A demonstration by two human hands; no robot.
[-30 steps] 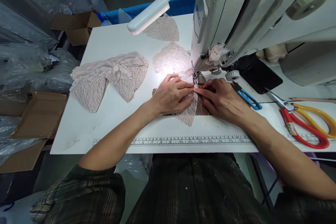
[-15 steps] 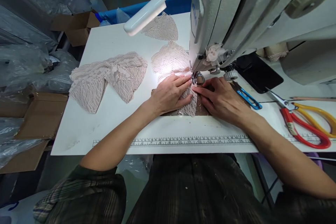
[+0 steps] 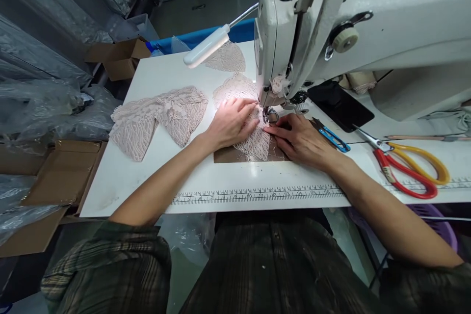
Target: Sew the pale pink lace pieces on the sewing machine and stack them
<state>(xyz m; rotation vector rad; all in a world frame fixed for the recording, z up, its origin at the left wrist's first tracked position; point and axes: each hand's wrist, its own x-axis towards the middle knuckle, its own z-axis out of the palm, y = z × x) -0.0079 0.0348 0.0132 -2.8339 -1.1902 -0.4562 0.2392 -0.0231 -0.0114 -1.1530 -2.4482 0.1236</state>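
Note:
Pale pink lace fabric (image 3: 253, 146) lies under the presser foot (image 3: 265, 116) of a white sewing machine (image 3: 270, 44). Flat across this lace, left of the needle, my left hand (image 3: 232, 120) rests with its fingers stretched out. On the other side my right hand (image 3: 300, 140) has bent fingers, and its fingertips pinch the lace edge just in front of the foot. Beyond my left hand, a scalloped lace cup (image 3: 233, 87) spreads out under the light. The lace under my palms is partly hidden.
More lace pieces (image 3: 134, 127) lie at the left, and another (image 3: 228, 57) at the back below a lamp (image 3: 208, 46). Blue thread snips (image 3: 333, 138), a black phone (image 3: 340, 105) and red-and-yellow scissors (image 3: 408, 162) lie at the right. A ruler strip (image 3: 257, 195) runs along the front edge.
My view has tilted up, showing more of the machine. My left hand has slid a little left from the needle, and the front of the lace now slants further left. My right hand stays by the foot.

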